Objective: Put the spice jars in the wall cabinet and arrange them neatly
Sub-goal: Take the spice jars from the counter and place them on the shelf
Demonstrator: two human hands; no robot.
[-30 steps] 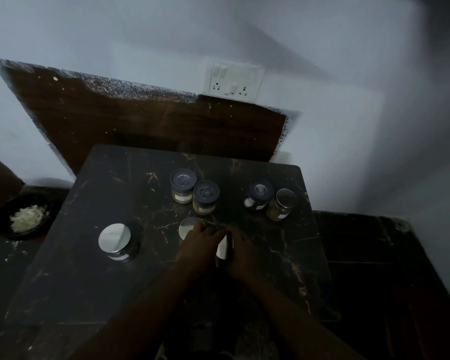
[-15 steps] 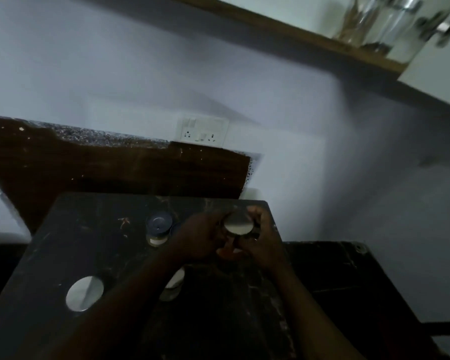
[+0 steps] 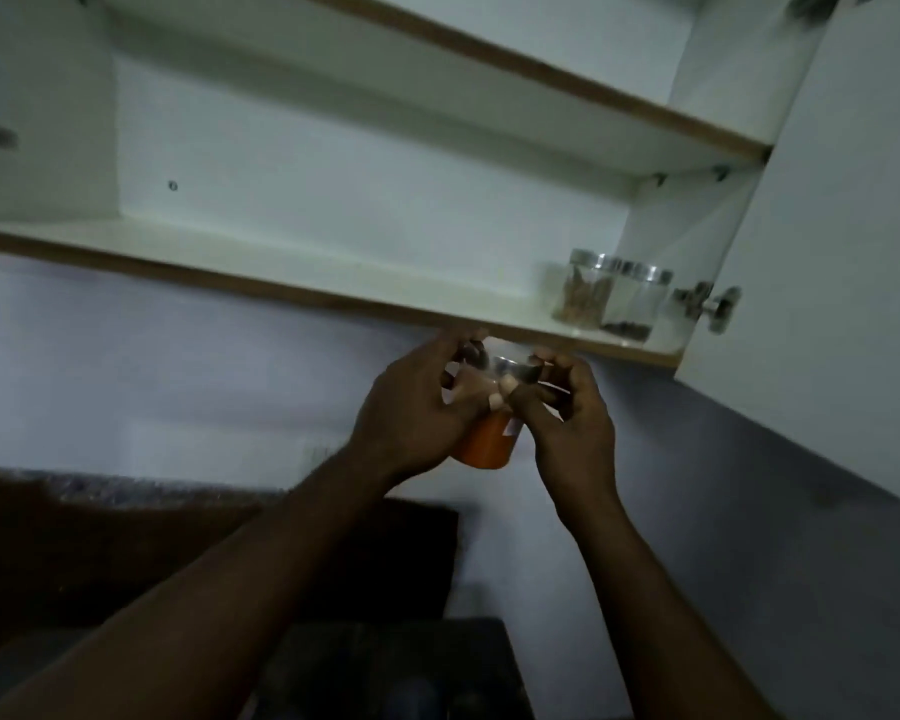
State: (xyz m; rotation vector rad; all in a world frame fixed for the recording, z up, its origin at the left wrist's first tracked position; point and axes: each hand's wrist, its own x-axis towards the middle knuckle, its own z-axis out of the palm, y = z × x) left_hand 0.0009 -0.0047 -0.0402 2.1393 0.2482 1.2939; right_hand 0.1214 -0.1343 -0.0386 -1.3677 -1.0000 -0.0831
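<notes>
Hands up under the cabinet, both of them on one spice jar [image 3: 489, 439] with orange powder in its lower half and a shiny metal lid on top. The left hand [image 3: 417, 413] wraps the jar's body from the left side, fingers curled around the far side, thumb across the front. The right hand [image 3: 567, 407] closes in from the right, its fingers pinched at the lid and upper wall, so each hand has a grip on the same jar. The jar hangs in the air, roughly upright, just below the front edge of the wall cabinet's bottom shelf [image 3: 281, 272] and not yet on it. The picture is dim and a little blurred, so finer finger contact is hard to read. Up on that shelf, at the far right end, stand two clear jars with metal lids: the jar with brown pieces [image 3: 585, 293] on the left and, touching or just beside it, the jar with dark bits at its bottom [image 3: 637, 304] on the right. The open cabinet door [image 3: 827, 252] swings out at the right, a hinge [image 3: 707, 304] showing beside the two jars. A second shelf [image 3: 489, 90] runs above. Low in the view, dark and unclear, is the counter [image 3: 385, 667], with a brown board [image 3: 126, 537] leaning against the wall behind it.
</notes>
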